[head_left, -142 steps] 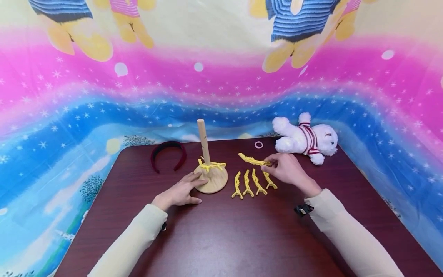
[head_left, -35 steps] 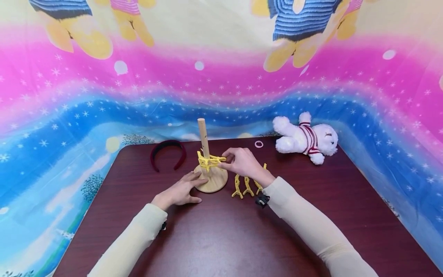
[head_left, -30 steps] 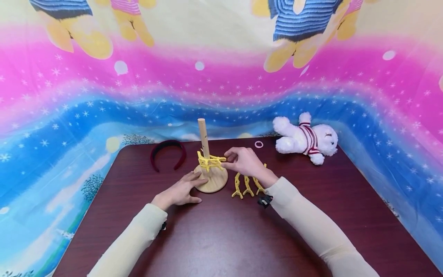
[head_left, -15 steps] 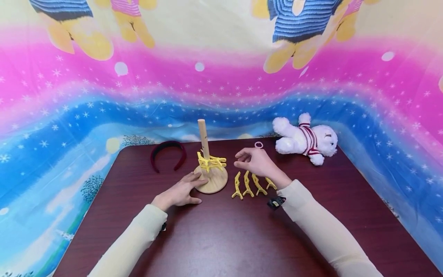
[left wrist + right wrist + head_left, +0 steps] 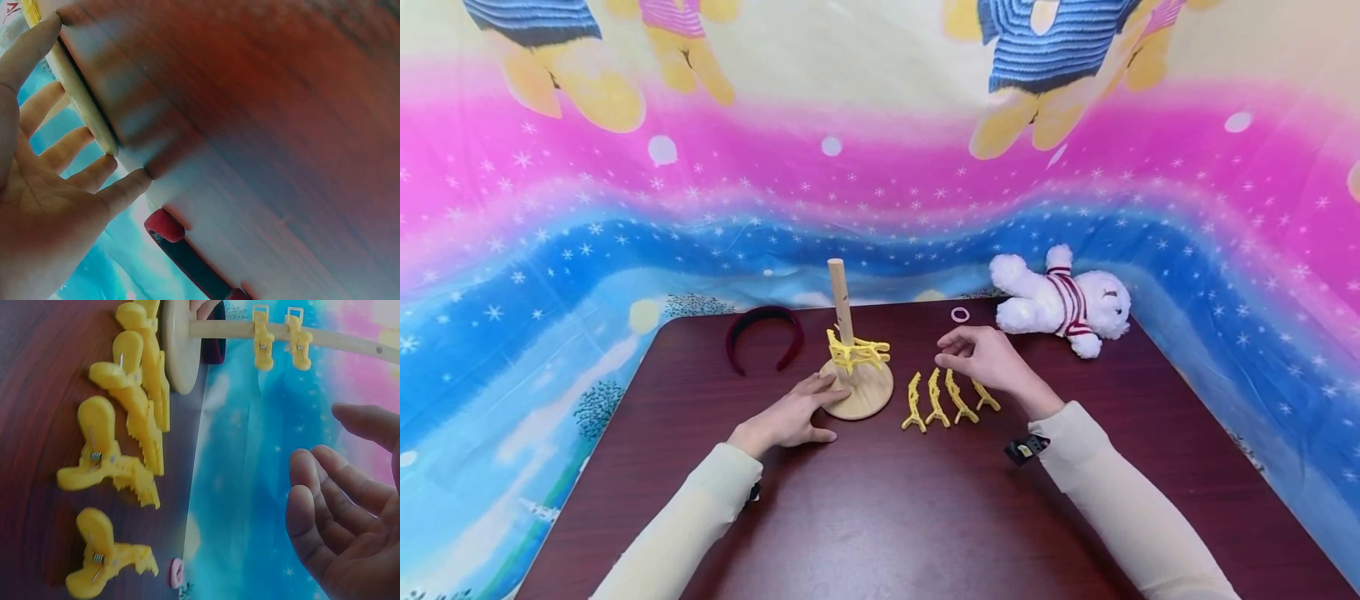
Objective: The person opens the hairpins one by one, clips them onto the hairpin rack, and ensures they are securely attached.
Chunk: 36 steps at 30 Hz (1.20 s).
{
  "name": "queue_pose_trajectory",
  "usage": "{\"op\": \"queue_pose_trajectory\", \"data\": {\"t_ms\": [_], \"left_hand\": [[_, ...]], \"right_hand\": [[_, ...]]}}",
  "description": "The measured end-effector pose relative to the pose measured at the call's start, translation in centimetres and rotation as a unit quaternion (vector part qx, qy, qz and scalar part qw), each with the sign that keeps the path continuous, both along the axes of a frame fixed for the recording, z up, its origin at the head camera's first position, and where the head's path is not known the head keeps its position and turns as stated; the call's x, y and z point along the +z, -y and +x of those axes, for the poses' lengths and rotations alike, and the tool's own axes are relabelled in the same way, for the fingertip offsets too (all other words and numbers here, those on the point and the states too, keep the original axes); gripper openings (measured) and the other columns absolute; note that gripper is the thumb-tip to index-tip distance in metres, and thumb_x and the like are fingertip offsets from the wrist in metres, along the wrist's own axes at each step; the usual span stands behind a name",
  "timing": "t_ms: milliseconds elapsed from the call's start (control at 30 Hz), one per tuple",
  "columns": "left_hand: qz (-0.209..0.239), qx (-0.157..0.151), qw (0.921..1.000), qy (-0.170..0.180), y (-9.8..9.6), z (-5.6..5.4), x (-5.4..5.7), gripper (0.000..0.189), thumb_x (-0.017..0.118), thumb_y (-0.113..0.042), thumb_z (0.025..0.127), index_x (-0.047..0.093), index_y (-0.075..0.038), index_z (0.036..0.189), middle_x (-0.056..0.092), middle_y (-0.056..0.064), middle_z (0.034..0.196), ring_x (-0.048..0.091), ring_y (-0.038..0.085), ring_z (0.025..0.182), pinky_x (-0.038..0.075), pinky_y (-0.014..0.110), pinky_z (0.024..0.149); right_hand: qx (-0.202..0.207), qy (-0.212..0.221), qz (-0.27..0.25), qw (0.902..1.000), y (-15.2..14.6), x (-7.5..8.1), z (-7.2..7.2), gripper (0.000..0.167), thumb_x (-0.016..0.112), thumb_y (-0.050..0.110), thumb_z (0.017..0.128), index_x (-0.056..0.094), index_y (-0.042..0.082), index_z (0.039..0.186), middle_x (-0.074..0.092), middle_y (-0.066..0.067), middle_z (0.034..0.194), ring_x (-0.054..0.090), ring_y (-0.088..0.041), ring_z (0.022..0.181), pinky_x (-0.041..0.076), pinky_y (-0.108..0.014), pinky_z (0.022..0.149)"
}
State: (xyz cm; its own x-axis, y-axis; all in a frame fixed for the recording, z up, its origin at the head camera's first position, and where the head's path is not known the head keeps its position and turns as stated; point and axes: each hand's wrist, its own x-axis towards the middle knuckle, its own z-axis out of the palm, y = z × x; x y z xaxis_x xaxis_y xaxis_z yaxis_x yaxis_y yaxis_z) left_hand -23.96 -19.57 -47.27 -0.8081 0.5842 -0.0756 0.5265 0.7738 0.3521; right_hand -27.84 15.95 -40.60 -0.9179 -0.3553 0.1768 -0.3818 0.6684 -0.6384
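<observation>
A wooden stand has an upright post (image 5: 841,296) on a round base (image 5: 871,400). Yellow hair clips (image 5: 859,353) are clamped low on the post; in the right wrist view two of them, one clip (image 5: 264,347) and another clip (image 5: 299,345), stick out side by side. My left hand (image 5: 792,414) rests its fingers, nearly straight, on the base's left edge. To the right of the stand, several more hair clips (image 5: 936,400) lie in a row. Above them hovers my right hand (image 5: 988,360), fingers loosely bent and holding nothing, as its palm (image 5: 350,519) shows in the right wrist view.
A dark red headband (image 5: 765,315) lies left of the stand. Near the table's back edge are a pink hair tie (image 5: 960,315) and a white plush bear (image 5: 1063,302) in a striped top. A printed cloth (image 5: 880,183) hangs behind the brown table (image 5: 880,517).
Earlier my right hand carried a hair clip from the right to the post. That clip is now on the post, released, and my hand has moved back right. The left hand stays put.
</observation>
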Motion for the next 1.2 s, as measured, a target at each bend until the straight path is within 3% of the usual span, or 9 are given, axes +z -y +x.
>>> {"op": "queue_pose_trajectory", "data": {"t_ms": [300,667,833,1200], "left_hand": [[0.001,0.000,1.0000,0.001,0.1,0.0,0.1,0.073,0.079,-0.034,0.086,0.048,-0.019,0.150,0.029,0.022,0.162,0.022,0.048,0.150,0.030,0.059,0.118],[0.003,-0.003,1.0000,-0.004,0.1,0.1,0.1,0.072,0.079,-0.031,0.085,0.049,-0.016,0.149,0.030,0.025,0.161,0.023,0.050,0.149,0.030,0.061,0.117],[0.001,-0.003,1.0000,-0.002,0.0,0.2,0.2,0.073,0.079,-0.032,0.086,0.048,-0.017,0.150,0.029,0.023,0.161,0.023,0.049,0.149,0.030,0.060,0.118],[0.003,0.000,1.0000,0.003,0.1,0.2,0.2,0.073,0.078,-0.032,0.086,0.047,-0.018,0.151,0.028,0.023,0.162,0.022,0.048,0.150,0.028,0.061,0.119]], "right_hand": [[-0.017,0.000,0.010,0.9998,-2.1,-0.5,0.4,0.025,0.077,0.034,0.086,0.076,0.017,0.105,0.076,0.000,0.091,0.066,-0.012,0.077,0.053,-0.031,0.071],[-0.026,0.002,0.026,0.9993,-4.7,-3.0,0.6,0.025,0.078,0.033,0.086,0.077,0.015,0.103,0.076,0.000,0.089,0.067,-0.011,0.077,0.053,-0.028,0.069],[-0.044,0.022,0.038,0.9981,-5.7,-4.1,0.8,0.025,0.078,0.034,0.086,0.077,0.014,0.100,0.075,0.000,0.088,0.066,-0.012,0.079,0.052,-0.029,0.067],[-0.065,0.063,0.070,0.9934,-7.0,-6.3,0.7,0.023,0.078,0.038,0.085,0.076,0.016,0.092,0.072,0.003,0.079,0.059,-0.011,0.068,0.047,-0.028,0.063]]}}
